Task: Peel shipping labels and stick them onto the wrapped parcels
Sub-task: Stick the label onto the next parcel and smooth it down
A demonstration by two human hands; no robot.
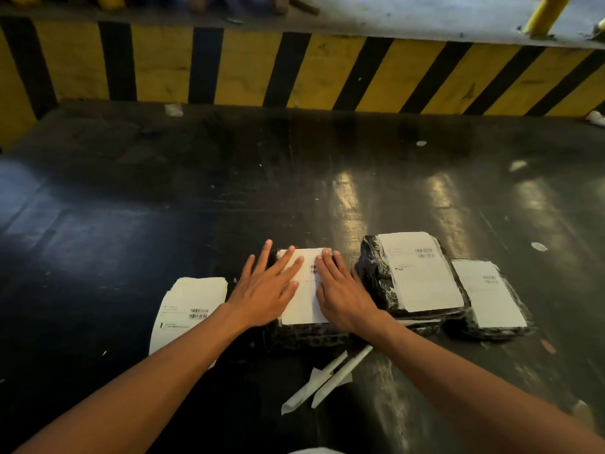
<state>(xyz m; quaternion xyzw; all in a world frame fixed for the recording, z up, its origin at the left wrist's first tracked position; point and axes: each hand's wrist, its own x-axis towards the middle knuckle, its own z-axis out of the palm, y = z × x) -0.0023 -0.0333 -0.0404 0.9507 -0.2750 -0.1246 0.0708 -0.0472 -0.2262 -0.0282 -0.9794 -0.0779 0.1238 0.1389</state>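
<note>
Both hands, left hand (pixel 265 290) and right hand (pixel 340 296), lie flat, fingers spread, on the label (pixel 306 299).

Dim overall, lit from overhead. Streaks of pale glare on the glossy black tabletop (pixel 393 198), right of centre; bluish sheen on its left part. Bright, near blown-out white paper labels (pixel 422 273), barcodes soft and unreadable. Slight motion blur on the fingertips of the left hand (pixel 265 290). Wide-angle bending of the yellow-and-black striped barrier (pixel 248 67) toward the edges. Deep shadow at bottom left.
</note>
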